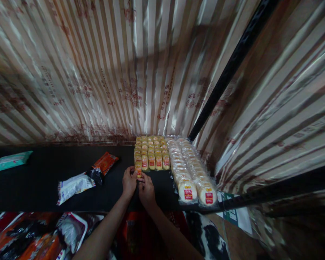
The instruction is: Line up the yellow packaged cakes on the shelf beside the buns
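Holding: small pack (pixel 138 172) pinched by fingertips of left hand (pixel 129 184) and right hand (pixel 147 189), just before the left end of the block (contact can't be told); two-handed probably to be kept upright.
Block (pixel 151 160): yellow wrapped packs, stood in tight rows, seemingly propped by each other.
Discs (pixel 188 191): pale, round, sheathed in clear crinkly film, labels faced outward.
Shelf (pixel 105 198): black, flat.

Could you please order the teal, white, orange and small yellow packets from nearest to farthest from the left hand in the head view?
1. Small yellow packet: touching the left hand.
2. Orange packet: left of the hand, farther back.
3. White packet: farther left.
4. Teal packet: near the picture's left edge.
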Action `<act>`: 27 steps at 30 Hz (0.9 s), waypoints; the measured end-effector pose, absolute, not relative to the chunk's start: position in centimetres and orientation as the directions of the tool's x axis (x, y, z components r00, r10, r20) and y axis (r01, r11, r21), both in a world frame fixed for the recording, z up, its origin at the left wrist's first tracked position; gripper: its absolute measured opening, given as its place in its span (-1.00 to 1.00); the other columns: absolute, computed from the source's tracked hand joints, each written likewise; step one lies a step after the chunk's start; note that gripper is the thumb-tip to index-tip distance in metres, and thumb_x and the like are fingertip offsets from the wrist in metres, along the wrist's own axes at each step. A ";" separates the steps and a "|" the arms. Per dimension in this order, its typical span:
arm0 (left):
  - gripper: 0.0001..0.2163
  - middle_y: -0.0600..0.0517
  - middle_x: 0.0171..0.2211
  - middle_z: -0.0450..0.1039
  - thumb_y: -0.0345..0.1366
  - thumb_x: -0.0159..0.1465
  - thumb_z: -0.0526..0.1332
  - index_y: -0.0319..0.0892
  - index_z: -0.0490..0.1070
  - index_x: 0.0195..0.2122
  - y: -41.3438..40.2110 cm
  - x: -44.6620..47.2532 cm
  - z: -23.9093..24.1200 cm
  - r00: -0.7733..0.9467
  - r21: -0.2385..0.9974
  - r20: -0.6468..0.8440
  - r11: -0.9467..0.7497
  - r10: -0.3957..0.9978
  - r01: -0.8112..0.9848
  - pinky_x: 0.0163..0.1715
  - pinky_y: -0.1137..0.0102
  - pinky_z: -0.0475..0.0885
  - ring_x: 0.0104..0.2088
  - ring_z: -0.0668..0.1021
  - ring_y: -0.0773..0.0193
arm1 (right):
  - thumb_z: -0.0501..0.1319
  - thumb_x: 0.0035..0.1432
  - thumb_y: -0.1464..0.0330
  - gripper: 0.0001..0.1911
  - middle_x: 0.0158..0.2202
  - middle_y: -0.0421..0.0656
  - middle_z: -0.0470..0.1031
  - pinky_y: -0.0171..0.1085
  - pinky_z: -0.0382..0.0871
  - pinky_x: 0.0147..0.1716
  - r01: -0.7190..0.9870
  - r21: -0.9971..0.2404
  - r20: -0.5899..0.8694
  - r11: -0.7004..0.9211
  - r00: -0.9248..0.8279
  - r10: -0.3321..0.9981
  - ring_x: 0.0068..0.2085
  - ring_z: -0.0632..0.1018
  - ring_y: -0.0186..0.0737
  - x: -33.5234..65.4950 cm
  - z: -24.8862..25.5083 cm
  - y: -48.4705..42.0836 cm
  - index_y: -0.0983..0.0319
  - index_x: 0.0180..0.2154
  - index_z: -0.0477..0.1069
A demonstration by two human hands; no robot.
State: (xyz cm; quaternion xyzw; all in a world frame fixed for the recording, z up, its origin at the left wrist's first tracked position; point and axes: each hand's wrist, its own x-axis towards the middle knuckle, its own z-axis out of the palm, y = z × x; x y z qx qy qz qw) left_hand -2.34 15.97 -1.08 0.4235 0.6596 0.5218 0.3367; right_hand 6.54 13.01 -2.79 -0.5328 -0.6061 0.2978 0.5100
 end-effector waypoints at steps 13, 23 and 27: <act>-0.78 0.01 -0.34 0.41 -0.22 0.13 0.16 -0.18 0.41 -0.23 15.8 -2.8 -0.8 -0.377 0.896 0.047 0.127 0.925 0.425 -0.37 0.40 0.38 -0.47 0.44 0.33 | -0.03 0.06 0.51 -0.51 -0.04 0.08 0.35 -0.18 0.44 -0.14 0.388 -0.888 0.311 0.247 0.110 0.944 -0.20 0.52 -0.23 6.6 -3.2 12.8 0.30 0.07 0.23; -0.79 0.01 -0.37 0.41 -0.21 0.12 0.15 -0.17 0.44 -0.27 15.8 -3.0 -1.0 -0.370 0.908 0.115 0.053 0.922 0.416 -0.39 0.40 0.37 -0.45 0.44 0.30 | -0.06 0.08 0.52 -0.52 -0.02 0.03 0.36 -0.20 0.41 -0.10 0.456 -0.850 0.337 0.264 0.083 0.938 -0.22 0.51 -0.27 6.4 -3.1 12.3 0.26 0.05 0.28; -0.77 0.01 -0.36 0.40 -0.21 0.13 0.15 -0.17 0.44 -0.24 15.9 -3.1 -1.3 -0.353 0.905 0.126 0.038 0.927 0.423 -0.41 0.41 0.37 -0.48 0.42 0.33 | -0.07 0.07 0.52 -0.51 -0.03 0.05 0.36 -0.21 0.42 -0.11 0.470 -0.841 0.339 0.269 0.070 0.938 -0.23 0.51 -0.27 6.4 -3.0 12.4 0.30 0.06 0.27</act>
